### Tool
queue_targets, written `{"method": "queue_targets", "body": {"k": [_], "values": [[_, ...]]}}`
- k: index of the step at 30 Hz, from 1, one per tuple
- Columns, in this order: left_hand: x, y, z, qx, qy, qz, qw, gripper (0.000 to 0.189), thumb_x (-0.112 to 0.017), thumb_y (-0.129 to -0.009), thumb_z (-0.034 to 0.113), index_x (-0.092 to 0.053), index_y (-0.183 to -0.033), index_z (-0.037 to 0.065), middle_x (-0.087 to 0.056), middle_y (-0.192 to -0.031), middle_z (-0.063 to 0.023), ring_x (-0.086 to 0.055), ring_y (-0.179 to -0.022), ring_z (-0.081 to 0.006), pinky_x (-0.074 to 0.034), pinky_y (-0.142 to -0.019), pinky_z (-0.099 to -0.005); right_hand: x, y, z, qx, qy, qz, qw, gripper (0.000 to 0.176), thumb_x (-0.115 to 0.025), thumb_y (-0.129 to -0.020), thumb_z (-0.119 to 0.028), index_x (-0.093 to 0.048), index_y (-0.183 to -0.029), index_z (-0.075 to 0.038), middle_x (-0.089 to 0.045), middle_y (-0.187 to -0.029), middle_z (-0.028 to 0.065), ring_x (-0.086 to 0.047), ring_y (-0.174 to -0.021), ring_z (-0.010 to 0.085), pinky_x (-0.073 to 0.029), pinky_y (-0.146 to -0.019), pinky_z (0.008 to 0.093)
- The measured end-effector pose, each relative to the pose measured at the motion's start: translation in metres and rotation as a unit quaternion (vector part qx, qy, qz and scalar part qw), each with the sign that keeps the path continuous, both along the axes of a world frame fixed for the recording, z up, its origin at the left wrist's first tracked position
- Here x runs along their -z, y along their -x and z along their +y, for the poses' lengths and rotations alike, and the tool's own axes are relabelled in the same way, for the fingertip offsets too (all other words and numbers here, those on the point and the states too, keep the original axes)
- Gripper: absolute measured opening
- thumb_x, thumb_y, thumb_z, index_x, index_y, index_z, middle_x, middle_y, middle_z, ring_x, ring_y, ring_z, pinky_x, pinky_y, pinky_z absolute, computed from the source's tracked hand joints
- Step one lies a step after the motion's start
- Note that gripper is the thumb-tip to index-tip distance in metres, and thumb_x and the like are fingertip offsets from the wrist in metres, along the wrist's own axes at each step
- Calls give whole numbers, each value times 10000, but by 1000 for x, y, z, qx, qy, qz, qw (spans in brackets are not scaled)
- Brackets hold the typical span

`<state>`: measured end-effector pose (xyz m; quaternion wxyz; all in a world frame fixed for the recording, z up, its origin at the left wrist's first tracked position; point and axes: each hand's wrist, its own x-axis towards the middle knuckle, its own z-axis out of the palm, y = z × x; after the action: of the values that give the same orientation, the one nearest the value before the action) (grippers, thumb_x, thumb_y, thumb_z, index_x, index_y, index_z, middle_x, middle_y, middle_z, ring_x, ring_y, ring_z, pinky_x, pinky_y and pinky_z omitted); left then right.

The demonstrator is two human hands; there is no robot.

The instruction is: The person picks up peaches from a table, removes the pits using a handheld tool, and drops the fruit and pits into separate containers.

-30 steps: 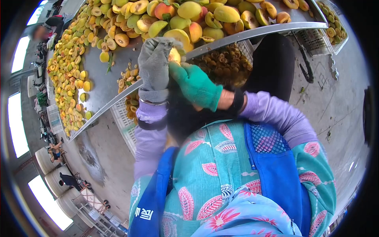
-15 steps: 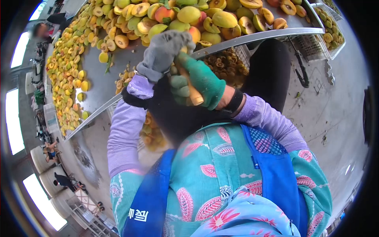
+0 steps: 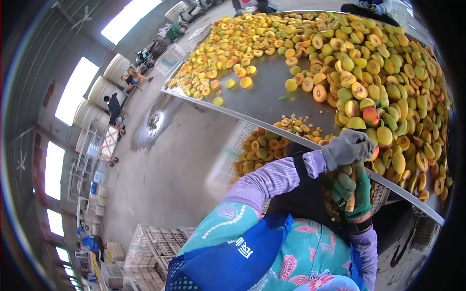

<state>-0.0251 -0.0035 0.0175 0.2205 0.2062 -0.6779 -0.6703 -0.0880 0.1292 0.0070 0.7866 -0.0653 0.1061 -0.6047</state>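
Observation:
My left hand [image 3: 348, 149], in a grey glove, is closed at the near edge of a metal table [image 3: 257, 106]. What its fingers hold, if anything, is hidden. Just below it, my right hand [image 3: 357, 191], in a green glove, is wrapped round a wooden-handled tool [image 3: 358, 188]. The tool's working end is out of sight near the left hand. Right beyond both hands lies a large heap of halved yellow-green fruit [image 3: 388, 82], like peaches or apricots, some with brown hollows. A few have red skin.
A crate of fruit halves [image 3: 264, 148] stands below the table's near edge. Small stones or pits [image 3: 301, 125] lie on the tabletop. Stacked plastic crates [image 3: 158, 252] stand on the floor at lower left. Co-workers sit across the table, one with gloved hands [image 3: 371, 7].
The view has swung left, so my hands and the table now appear farther right and more floor shows. Both hands stay close together, the right still round the wooden handle.

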Motion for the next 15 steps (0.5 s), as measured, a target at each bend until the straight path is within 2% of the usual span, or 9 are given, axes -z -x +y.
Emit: {"method": "queue_targets", "body": {"k": [2,3,4,6,8,10,12,14,15], "values": [[-10,-8,-6,31,62,-72,995,193,-588,-880,206,-677,-870,34,-682,-773,-17,-610,-704,-98,-483,-662,-248,-8,-5,0,-3,16,74,997,390,-383,-991,-535,-494,-931,-167,-377,-558,-66,-366,-389,86,-279,-381,244],[-17,-12,-9,50,93,-110,988,208,-583,-879,217,-680,-864,34,-683,-763,-18,-611,-703,-97,-485,-668,-249,-10,-2,3,-38,11,53,998,391,-382,-991,-537,-494,-932,-167,-371,-550,-67,-367,-385,87,-278,-380,245],[-32,-19,-11,101,76,-107,986,260,-579,-885,261,-689,-838,31,-687,-758,-42,-615,-698,-118,-490,-674,-267,-11,4,5,-71,8,33,997,393,-381,-990,-538,-493,-932,-167,-365,-541,-68,-367,-381,88,-276,-378,246],[-32,-21,-8,102,215,-103,966,261,-572,-894,247,-680,-818,22,-674,-740,-49,-619,-694,-134,-495,-685,-282,-5,-1,8,-93,11,-18,995,403,-364,-994,-543,-493,-932,-166,-343,-516,-73,-351,-363,88,-272,-374,247],[-32,-22,-1,74,201,-42,976,265,-563,-907,229,-669,-794,14,-665,-744,-59,-624,-701,-153,-499,-694,-295,-8,-3,10,-67,26,-31,997,415,-351,-996,-546,-496,-931,-162,-344,-519,-74,-342,-359,89,-271,-372,251],[-34,-24,5,20,37,71,997,274,-549,-922,208,-654,-767,9,-658,-768,-72,-630,-718,-174,-503,-699,-305,-12,-5,5,-51,28,-52,997,422,-335,-1003,-537,-503,-931,-156,-340,-519,-69,-329,-356,94,-280,-374,257],[8,-38,-2,-91,189,111,971,210,-541,-932,167,-646,-845,6,-672,-832,-94,-641,-760,-193,-516,-701,-327,-11,-10,1,-101,31,-37,994,420,-337,-1003,-537,-492,-907,-159,-356,-531,-68,-341,-370,94,-277,-374,266],[28,-39,14,-152,91,192,965,190,-509,-953,146,-626,-938,-3,-675,-905,-114,-642,-805,-206,-522,-738,-341,-8,-16,6,-125,23,-33,991,415,-351,-999,-541,-490,-895,-164,-376,-546,-68,-360,-390,98,-310,-406,278],[19,-49,26,-164,-79,242,953,204,-481,-970,146,-609,-992,-11,-670,-945,-121,-637,-830,-208,-521,-774,-344,-19,-19,8,-131,5,-38,991,412,-362,-997,-539,-495,-898,-162,-398,-553,-62,-367,-394,106,-332,-431,281]]}}
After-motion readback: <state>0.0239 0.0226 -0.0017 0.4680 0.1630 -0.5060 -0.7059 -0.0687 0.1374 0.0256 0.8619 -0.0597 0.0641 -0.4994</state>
